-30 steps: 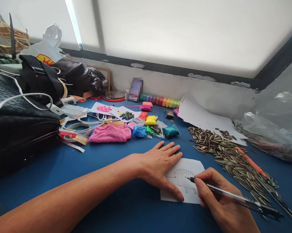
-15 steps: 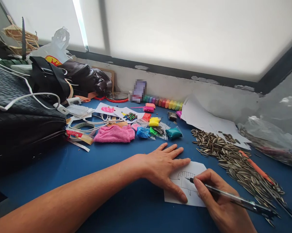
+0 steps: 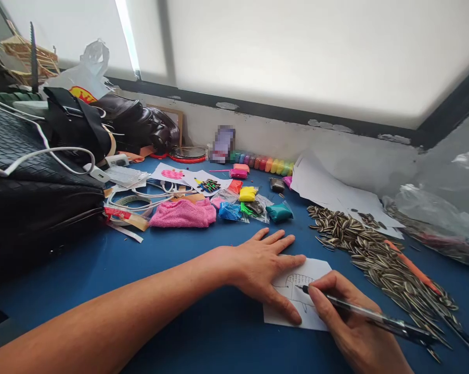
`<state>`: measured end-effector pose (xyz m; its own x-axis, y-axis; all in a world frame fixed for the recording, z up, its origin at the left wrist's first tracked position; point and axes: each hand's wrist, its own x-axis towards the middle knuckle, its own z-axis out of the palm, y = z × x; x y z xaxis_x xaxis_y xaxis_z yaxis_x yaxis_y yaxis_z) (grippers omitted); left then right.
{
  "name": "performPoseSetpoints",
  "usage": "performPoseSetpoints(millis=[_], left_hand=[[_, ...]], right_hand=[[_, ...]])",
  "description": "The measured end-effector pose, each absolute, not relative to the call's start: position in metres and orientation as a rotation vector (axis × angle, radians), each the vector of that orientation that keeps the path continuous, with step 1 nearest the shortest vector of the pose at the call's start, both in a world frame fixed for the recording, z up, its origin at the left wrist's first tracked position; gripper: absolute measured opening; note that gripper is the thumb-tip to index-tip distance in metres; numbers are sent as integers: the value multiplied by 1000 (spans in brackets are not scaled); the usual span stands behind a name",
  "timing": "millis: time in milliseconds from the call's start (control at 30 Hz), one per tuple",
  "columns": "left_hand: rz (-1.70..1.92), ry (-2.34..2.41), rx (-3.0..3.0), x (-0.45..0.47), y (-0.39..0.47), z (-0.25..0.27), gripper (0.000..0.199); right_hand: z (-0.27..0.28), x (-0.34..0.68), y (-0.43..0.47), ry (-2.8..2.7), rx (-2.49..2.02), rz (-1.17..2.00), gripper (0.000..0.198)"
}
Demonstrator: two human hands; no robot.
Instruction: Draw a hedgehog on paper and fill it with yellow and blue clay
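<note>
A small white sheet of paper [image 3: 316, 269] lies on the blue table, bearing a line drawing [image 3: 301, 280] of a rounded shape with small marks inside. My left hand [image 3: 263, 267] rests flat over the sheet's left side, fingers spread, pressing it to the table. In my right hand [image 3: 349, 317] is a black, clear-barrelled pen [image 3: 375, 316], gripped near its tip between thumb and fingers. The pen's tip is at the drawing; whether it touches the paper I cannot tell. My right hand covers the sheet's lower right part.
Striped sunflower seeds [image 3: 370, 254] are heaped on the right, with an orange tool [image 3: 412, 267] among them. Bagged coloured clay [image 3: 248, 194], a pink cloth [image 3: 183, 213] and white papers [image 3: 331, 189] lie farther back. A black bag [image 3: 43, 208] stands at left.
The pen's tip has shifted very slightly left over the drawing, with my right hand moving along. My left hand stays flat in the same place.
</note>
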<state>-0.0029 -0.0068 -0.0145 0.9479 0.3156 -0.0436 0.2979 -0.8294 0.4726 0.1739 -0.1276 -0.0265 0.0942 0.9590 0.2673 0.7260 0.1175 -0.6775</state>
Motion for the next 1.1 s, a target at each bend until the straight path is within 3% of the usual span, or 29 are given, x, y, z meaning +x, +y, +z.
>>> performPoseSetpoints(millis=[1100], left_hand=[[33,446,2618,-2,-7,-16,96]], right_hand=[[-28,179,-126,-1757,-1600,409,26]])
